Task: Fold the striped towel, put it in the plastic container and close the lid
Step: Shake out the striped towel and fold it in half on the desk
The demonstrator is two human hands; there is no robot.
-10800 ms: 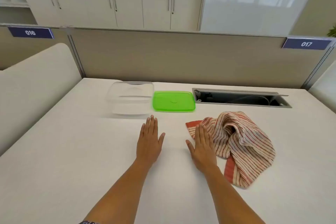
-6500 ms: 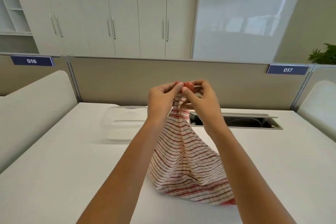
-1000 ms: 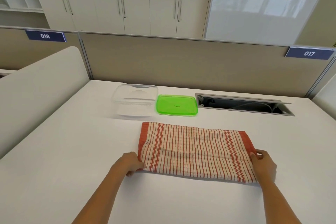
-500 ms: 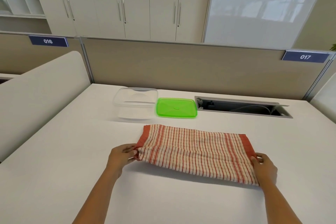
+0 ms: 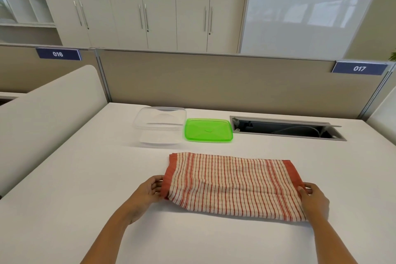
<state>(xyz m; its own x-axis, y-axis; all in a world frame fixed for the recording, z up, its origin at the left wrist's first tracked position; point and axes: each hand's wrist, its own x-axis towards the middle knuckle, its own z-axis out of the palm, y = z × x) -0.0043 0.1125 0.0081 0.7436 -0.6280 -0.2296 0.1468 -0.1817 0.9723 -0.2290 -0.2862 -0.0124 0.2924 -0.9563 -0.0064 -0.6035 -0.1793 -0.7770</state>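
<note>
The red-and-cream striped towel (image 5: 233, 184) is a long folded band across the white desk (image 5: 85, 178). My left hand (image 5: 147, 188) pinches its near left corner and my right hand (image 5: 314, 197) pinches its near right corner. The near edge is raised off the desk while the far edge still rests on it. Behind the towel stands the clear plastic container (image 5: 159, 126), with nothing inside. The green lid (image 5: 207, 129) lies flat just to its right.
An open cable hatch (image 5: 285, 127) is set into the desk at the back right. A beige partition (image 5: 214, 83) runs along the far edge. A rounded white divider (image 5: 47, 113) borders the left side.
Both hands have gripped the towel's near corners and lifted the near edge off the desk, carrying it slightly toward the far edge. Container and lid have not moved.
</note>
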